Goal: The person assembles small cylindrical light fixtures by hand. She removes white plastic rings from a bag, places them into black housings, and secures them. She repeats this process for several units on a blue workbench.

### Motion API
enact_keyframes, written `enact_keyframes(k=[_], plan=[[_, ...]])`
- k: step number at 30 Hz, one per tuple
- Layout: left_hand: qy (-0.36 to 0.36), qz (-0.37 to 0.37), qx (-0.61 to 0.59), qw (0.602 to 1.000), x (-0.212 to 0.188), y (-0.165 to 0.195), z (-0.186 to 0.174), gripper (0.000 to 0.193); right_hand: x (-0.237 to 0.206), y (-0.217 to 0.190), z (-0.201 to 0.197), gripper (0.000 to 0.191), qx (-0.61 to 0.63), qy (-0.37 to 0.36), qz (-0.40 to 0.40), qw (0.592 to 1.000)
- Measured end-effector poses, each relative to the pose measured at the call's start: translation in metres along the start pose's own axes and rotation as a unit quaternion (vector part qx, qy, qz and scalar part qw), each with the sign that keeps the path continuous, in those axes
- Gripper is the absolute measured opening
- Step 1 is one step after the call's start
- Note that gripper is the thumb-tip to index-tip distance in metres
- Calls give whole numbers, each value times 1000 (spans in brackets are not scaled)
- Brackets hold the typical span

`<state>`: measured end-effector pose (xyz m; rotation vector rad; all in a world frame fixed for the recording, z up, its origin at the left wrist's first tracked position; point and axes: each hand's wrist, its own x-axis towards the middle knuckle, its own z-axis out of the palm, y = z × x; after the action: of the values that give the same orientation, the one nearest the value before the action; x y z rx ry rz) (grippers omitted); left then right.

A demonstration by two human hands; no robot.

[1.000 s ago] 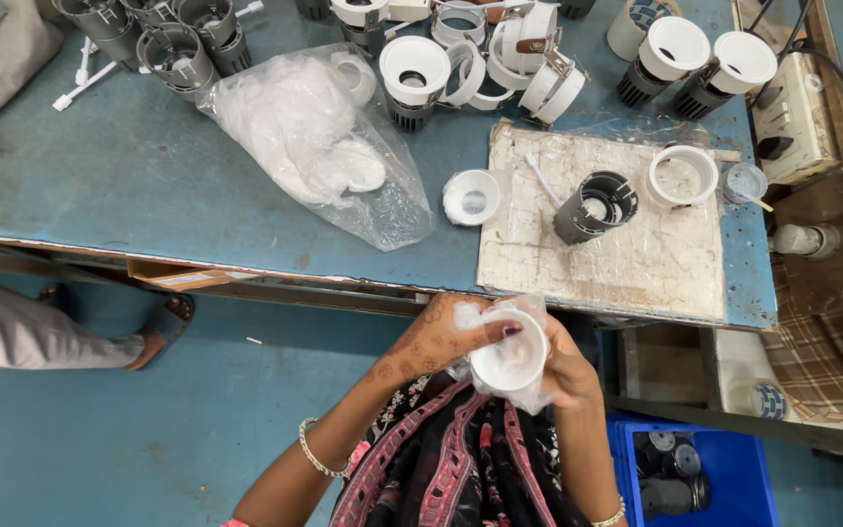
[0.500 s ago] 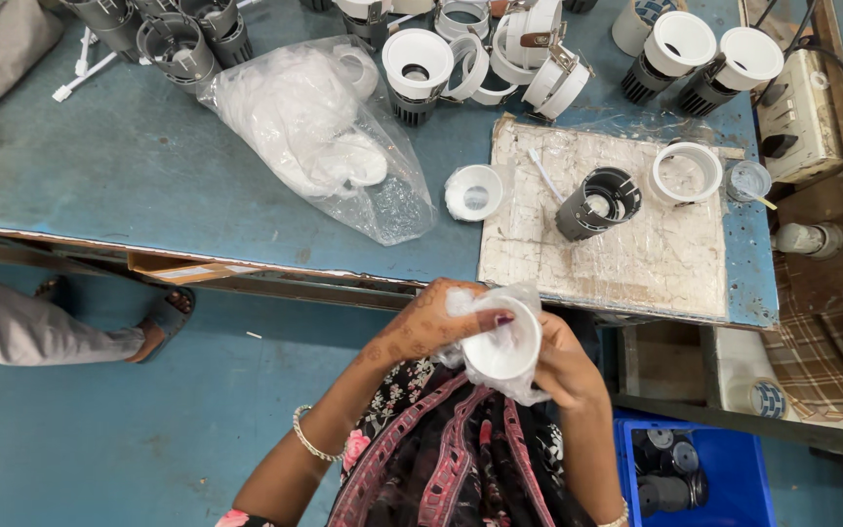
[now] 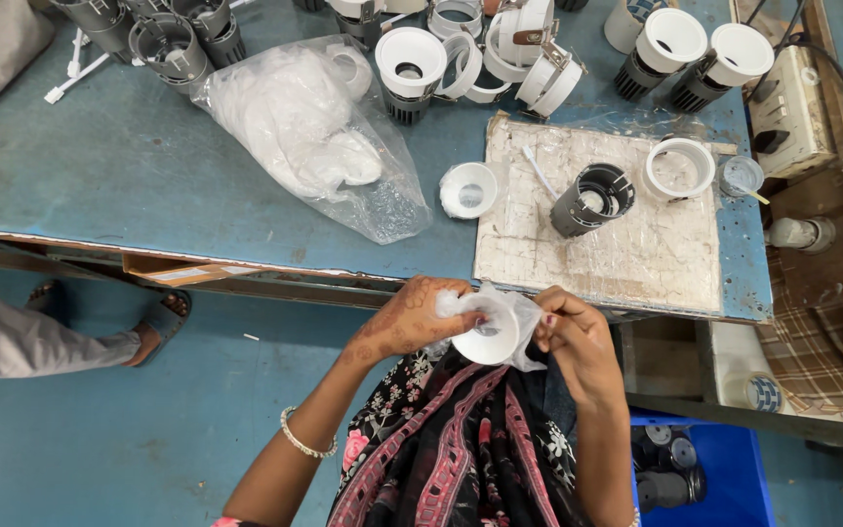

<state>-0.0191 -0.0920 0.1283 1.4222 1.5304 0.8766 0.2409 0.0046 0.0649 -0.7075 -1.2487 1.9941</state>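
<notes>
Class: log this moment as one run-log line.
left hand: holds cup | right hand: holds wrap | table: parts

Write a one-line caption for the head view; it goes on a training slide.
Both hands, left hand and right hand, hold a white cone-shaped reflector in thin clear wrap below the blue workbench.

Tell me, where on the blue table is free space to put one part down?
Free: the blue table left of the plastic bag, and the white board's near half below the dark housing. Crowded: the far edge, packed with housings and white rings.
</notes>
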Motion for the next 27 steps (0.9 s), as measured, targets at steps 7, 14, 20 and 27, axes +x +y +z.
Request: enact_keyframes(k=[7,14,20,27], plan=[[167,-25,73,983,-2,9,20,23,-22,-9,33,11,-4,-60,-13,998],[266,7,89,960,2,3,38,25,-29,-32,77,6,-185,-55,-113,975],[255,-5,28,967,17,-22,50,18,-37,-33,116,10,-414,14,-177,893],[84,-11,-220,972,11,-34,27,21,-21,-25,71,31,-148,45,-16,988]])
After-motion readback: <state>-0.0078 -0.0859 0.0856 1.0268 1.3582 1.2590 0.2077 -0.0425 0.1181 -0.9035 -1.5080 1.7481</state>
